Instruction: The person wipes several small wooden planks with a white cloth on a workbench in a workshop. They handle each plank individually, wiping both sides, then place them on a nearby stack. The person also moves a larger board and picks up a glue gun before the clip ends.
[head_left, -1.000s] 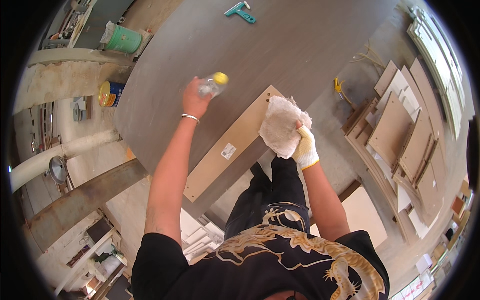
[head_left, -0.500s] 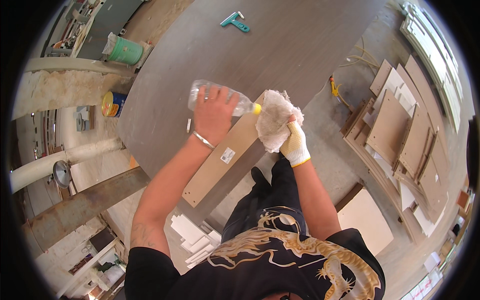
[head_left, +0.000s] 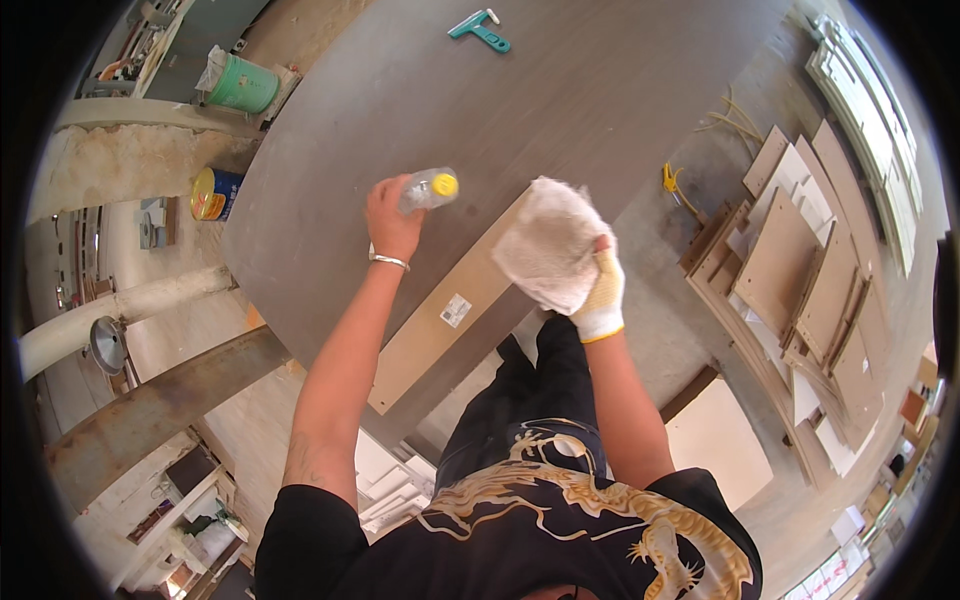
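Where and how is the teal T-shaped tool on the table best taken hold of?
The teal T-shaped tool is probably best gripped by its handle, coming from the near right: the handle points that way, with the wider head beyond it. It appears to lie flat on the table, so pinching across the narrow handle from above seems sensible.

A clear plastic bottle (head_left: 417, 192) with a yellow cap (head_left: 445, 185) sits in the bare left hand (head_left: 393, 220), foreshortened and tilted, its cap on and turned to the right; whether it contains liquid is hard to tell. Apart from it, to the right, a whitish cloth (head_left: 545, 245), greyish in the middle, spreads out from the gloved right hand (head_left: 603, 290), thumb on top.
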